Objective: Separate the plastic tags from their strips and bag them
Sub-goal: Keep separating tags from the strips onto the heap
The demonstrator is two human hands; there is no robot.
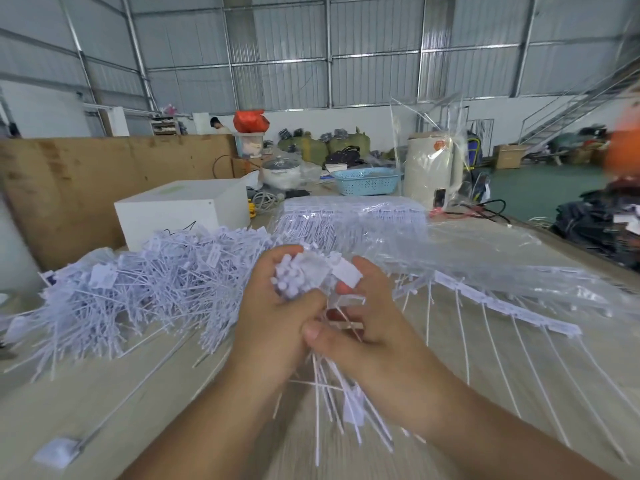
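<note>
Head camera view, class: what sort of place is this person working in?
Probably a warehouse or small factory workshop: corrugated metal walls on a steel frame, a metal staircase, stuffed sacks along the wall, and heaps of plastic tags on the table.

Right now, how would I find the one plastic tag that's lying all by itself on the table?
Start at the big heap of loose white tags on the left of the wooden table. Come down toward the near left corner, past the person's left hand. There lies a single tag, a flat square head with one long thin tail; nothing else touches it, while the others are tangled together.
</note>
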